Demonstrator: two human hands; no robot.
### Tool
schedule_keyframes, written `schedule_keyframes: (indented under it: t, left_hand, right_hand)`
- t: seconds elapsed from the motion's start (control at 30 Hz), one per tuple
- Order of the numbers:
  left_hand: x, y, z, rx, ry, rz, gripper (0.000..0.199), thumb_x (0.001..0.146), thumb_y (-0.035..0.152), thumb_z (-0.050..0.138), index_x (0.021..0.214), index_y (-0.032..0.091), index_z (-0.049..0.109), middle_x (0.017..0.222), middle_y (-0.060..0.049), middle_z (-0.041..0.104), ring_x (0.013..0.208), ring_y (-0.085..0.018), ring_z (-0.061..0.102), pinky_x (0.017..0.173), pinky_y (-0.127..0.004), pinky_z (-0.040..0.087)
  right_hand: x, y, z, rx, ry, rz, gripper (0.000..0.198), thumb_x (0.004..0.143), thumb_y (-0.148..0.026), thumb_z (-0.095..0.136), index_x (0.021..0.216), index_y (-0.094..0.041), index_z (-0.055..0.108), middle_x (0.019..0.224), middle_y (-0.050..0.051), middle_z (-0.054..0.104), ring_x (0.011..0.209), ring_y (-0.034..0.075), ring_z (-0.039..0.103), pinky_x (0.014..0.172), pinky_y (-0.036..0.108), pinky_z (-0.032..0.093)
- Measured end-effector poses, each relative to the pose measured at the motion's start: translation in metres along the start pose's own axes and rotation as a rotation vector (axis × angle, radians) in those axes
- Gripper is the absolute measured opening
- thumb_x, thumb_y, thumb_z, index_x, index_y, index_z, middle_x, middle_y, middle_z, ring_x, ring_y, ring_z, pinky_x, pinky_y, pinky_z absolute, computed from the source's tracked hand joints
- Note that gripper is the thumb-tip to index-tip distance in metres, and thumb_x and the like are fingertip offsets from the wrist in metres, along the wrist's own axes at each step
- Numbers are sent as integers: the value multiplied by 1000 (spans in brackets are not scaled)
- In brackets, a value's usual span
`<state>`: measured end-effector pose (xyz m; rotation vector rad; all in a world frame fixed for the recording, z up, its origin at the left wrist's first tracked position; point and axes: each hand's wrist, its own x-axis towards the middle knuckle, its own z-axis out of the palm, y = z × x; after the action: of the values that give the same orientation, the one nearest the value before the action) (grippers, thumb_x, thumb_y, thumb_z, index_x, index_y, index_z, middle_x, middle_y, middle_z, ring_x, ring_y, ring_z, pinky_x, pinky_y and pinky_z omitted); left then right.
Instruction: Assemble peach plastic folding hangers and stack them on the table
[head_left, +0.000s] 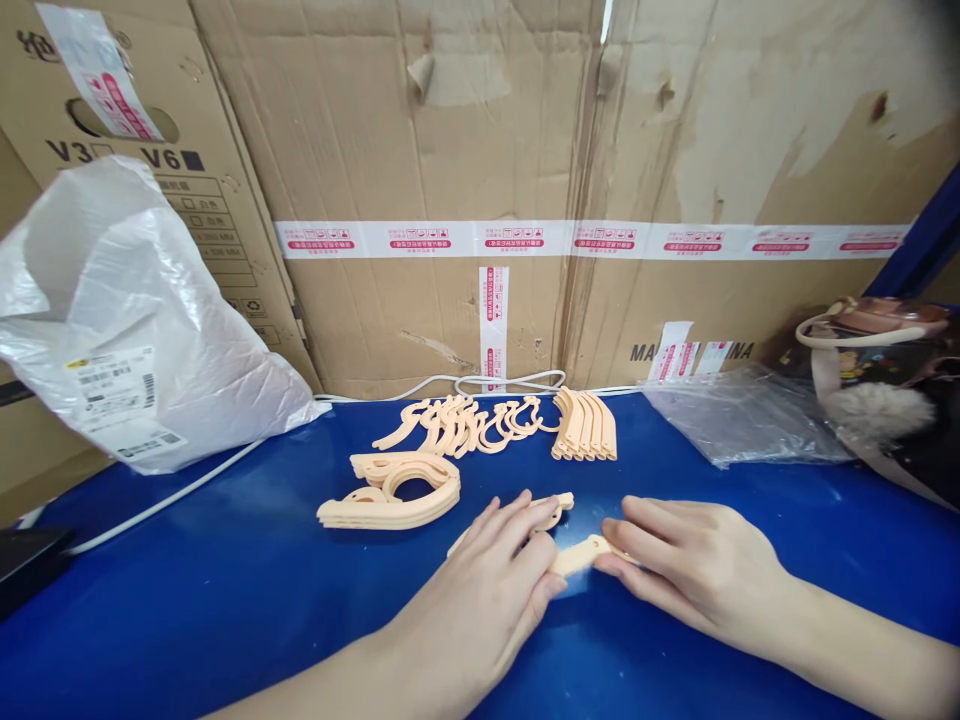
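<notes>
On the blue table, my left hand (499, 565) lies over a beige plastic folding hanger (577, 556), its fingers closed around it and hiding most of its shape. My right hand (694, 555) pinches the right end of the same hanger between thumb and fingers. Part of a curved beige piece (564, 501) pokes out above my left fingertips. A stack of folded beige hangers (405, 500) lies to the left of my left hand. Farther back are a row of loose beige hooks (457, 425) and a bundle of beige hanger arms (585, 425).
A white plastic bag (142, 320) with a label stands at the left. Large cardboard boxes (435, 320) form a wall behind, with a white cable (420, 388) along their foot. At the right lie a clear plastic bag (750, 415) and a dark bag with a fluffy pompom (889, 410).
</notes>
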<state>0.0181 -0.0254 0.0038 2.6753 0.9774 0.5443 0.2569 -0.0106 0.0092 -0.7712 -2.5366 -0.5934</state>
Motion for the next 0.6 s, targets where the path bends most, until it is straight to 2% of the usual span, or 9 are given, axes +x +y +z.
schedule_keyframes:
  t: [0.17,0.33,0.47,0.6]
  left_hand:
    - [-1,0,1,9,1,21,21,100,23,33,106,20,54,147,-6,42,138,-24,32,113,-50,31]
    - [-2,1,1,21,-16,31,21,100,23,33,106,20,53,147,-6,41,138,-24,32,113,-50,30]
    - [-3,2,0,24,-36,31,23,101,25,33,110,20,53,146,-6,42,138,-23,33,113,-50,29]
    - [-3,1,-2,-13,-41,32,21,99,26,37,110,22,54,145,-6,43,136,-24,37,113,-50,29]
  right_hand:
    - [-1,2,1,-37,41,-68,30,99,-30,39,81,-18,59,63,0,55,53,12,53,51,26,36]
    - [-2,6,1,-23,49,-118,25,97,-32,42,90,-16,60,67,1,55,56,13,51,52,27,35]
    - [-1,4,-2,142,-58,-59,23,96,-30,41,91,-18,60,69,1,52,57,14,47,53,27,33]
    - [3,2,-7,326,-191,15,20,92,-26,44,77,-19,55,69,1,51,59,14,45,55,28,33]
